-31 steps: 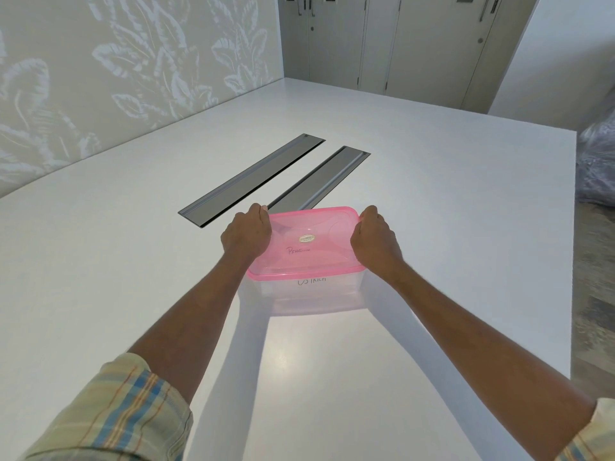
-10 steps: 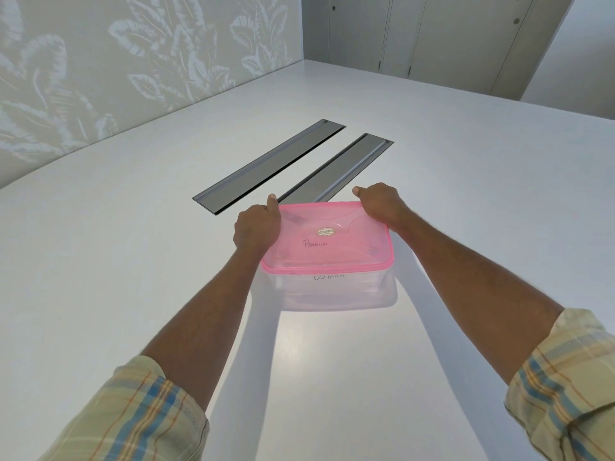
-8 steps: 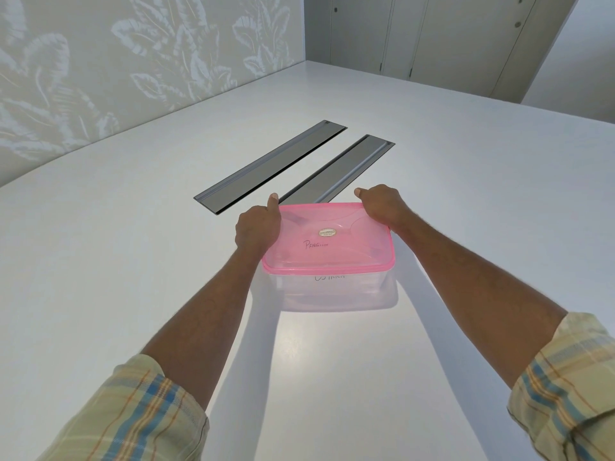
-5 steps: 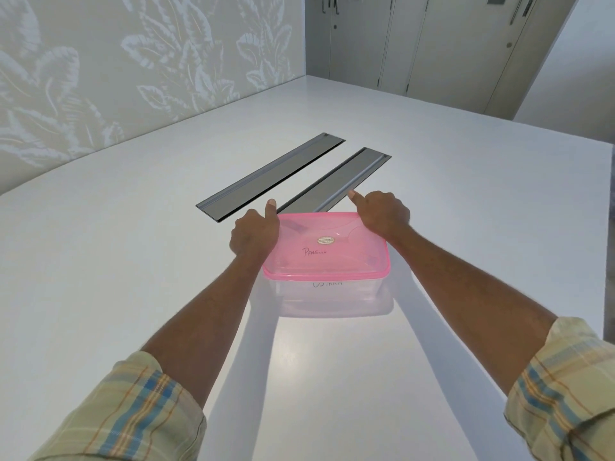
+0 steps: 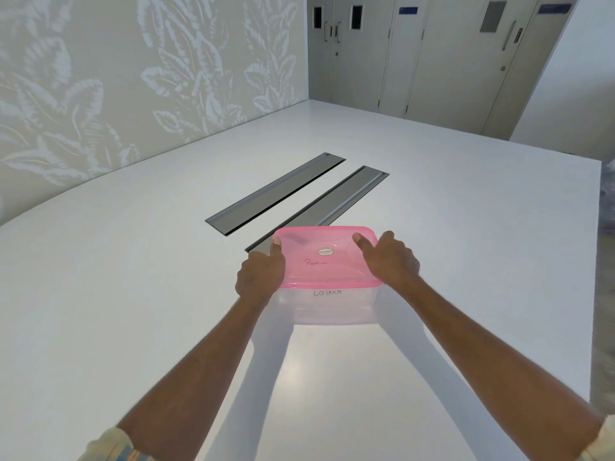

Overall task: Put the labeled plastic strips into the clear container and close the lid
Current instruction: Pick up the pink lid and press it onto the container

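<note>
A clear container (image 5: 332, 307) stands on the white table (image 5: 133, 294), and a pink lid (image 5: 324, 261) with an oval sticker and handwriting covers its top. My left hand (image 5: 259, 274) grips the lid's left edge, thumb lying on top. My right hand (image 5: 389, 259) rests on the lid's right side, thumb pressed on top and fingers curled over the edge. Handwriting shows through the container's front wall. I cannot make out separate strips inside.
Two long grey recessed slots (image 5: 276, 193) (image 5: 336, 201) run diagonally in the table just beyond the container. A patterned wall (image 5: 133, 78) borders the left side. Grey doors (image 5: 432, 54) stand at the back. The table's right edge (image 5: 599, 247) drops to the floor.
My right hand slid from the lid's far right corner down along its right edge. My left thumb stays on the left rim. The view has shifted a little.
</note>
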Demonstrator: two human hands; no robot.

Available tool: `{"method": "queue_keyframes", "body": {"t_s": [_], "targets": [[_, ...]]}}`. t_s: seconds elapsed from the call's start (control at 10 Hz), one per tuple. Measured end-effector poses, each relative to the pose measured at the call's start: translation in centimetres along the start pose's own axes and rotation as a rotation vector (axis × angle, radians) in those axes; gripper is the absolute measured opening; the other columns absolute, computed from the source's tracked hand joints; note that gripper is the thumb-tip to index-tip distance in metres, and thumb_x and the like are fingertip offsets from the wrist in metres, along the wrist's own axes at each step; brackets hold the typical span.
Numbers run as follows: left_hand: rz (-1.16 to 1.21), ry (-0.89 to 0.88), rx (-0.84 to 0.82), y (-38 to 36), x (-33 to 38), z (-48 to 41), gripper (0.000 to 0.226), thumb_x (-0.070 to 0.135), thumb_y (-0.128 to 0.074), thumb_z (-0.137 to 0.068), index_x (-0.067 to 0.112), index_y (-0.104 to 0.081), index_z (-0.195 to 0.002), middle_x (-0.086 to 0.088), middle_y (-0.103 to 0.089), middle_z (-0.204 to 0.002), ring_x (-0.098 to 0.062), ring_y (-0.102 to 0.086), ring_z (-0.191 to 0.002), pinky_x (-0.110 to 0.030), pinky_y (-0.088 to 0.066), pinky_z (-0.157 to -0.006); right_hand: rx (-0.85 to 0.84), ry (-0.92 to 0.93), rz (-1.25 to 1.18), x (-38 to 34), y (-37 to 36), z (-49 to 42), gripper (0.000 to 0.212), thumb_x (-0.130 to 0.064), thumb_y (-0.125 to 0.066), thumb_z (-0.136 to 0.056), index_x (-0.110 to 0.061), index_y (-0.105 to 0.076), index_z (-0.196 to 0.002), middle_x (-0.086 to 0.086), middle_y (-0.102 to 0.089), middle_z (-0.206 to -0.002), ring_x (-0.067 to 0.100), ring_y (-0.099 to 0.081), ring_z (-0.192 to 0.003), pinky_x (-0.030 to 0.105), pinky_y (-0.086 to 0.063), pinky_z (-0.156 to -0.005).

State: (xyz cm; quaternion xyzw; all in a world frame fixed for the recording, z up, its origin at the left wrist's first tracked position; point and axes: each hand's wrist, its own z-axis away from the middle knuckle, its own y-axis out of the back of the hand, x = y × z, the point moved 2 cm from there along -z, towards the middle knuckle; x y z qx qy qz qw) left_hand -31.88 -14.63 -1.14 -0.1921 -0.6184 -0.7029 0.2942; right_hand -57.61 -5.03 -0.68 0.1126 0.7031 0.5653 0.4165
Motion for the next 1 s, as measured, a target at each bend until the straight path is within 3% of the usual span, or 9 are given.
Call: {"method": "queue_keyframes", "body": {"t_s": [0.3, 0.6, 0.7, 0.8, 0.9, 1.0], "targets": [[0.074, -0.053, -0.032, -0.1, -0.5, 0.0, 0.075, 0.067, -0.026, -0.103, 0.012, -0.075, -0.119, -0.015, -0.073, -0.119, -0.038, -0.065, -0.116, -0.041, -0.045, -0.086, -0.035, -0.082, -0.098, -0.2, -0.2, 1.0, 0.074, -0.072, -0.025, -0.102, -0.007, -0.05, -0.125, 0.018, -0.068, -0.123, 0.041, -0.063, -0.117, 0.043, -0.038, -0.081], [0.187, -0.003, -0.049, -0.1, -0.5, 0.5, 0.07, 0.068, -0.031, -0.101, 0.014, -0.073, -0.113, -0.01, -0.069, -0.109, -0.032, -0.057, -0.097, -0.039, -0.047, -0.082, -0.047, -0.076, -0.102, -0.8, 0.6, 1.6, 0.07, -0.069, -0.026, -0.104, -0.007, -0.051, -0.125, 0.018, -0.068, -0.124, 0.041, -0.063, -0.12, 0.045, -0.044, -0.087], [0.364, 0.055, -0.15, 0.4, -1.0, 1.2, 0.067, 0.074, -0.044, -0.097, 0.01, -0.067, -0.094, -0.009, -0.064, -0.086, -0.029, -0.06, -0.076, -0.039, -0.056, -0.078, -0.004, -0.022, 0.087, -1.5, 1.5, 2.4, 0.067, -0.066, -0.023, -0.106, -0.009, -0.054, -0.123, 0.014, -0.071, -0.12, 0.038, -0.067, -0.115, 0.044, -0.048, -0.089], [0.531, 0.116, -0.244, 2.1, -2.7, 2.0, 0.068, 0.068, -0.054, -0.097, 0.001, -0.065, -0.088, -0.009, -0.059, -0.072, -0.025, -0.054, -0.057, -0.036, -0.055, -0.07, 0.032, 0.049, 0.204, -2.2, 2.5, 3.3, 0.064, -0.065, -0.025, -0.106, -0.01, -0.053, -0.123, 0.012, -0.07, -0.119, 0.036, -0.069, -0.11, 0.043, -0.05, -0.087], [0.391, 0.037, -0.14, 6.2, -6.3, 2.6, 0.068, 0.064, -0.056, -0.099, -0.002, -0.067, -0.106, -0.018, -0.075, -0.09, -0.037, -0.074, -0.078, -0.042, -0.063, -0.088, 0.137, 0.184, 0.245, -3.5, 3.7, 4.5, 0.063, -0.066, -0.035, -0.103, -0.012, -0.051, -0.131, 0.01, -0.063, -0.125, 0.033, -0.062, -0.117, 0.045, -0.049, -0.09], [0.237, -0.039, 0.003, 9.7, -8.8, 3.2, 0.067, 0.07, -0.055, -0.097, 0.007, -0.065, -0.117, -0.017, -0.075, -0.114, -0.037, -0.073, -0.11, -0.046, -0.057, -0.103, 0.133, 0.319, 0.265, -5.0, 4.1, 5.1, 0.064, -0.066, -0.04, -0.102, -0.011, -0.051, -0.133, 0.01, -0.061, -0.129, 0.031, -0.058, -0.121, 0.046, -0.048, -0.095]]}}
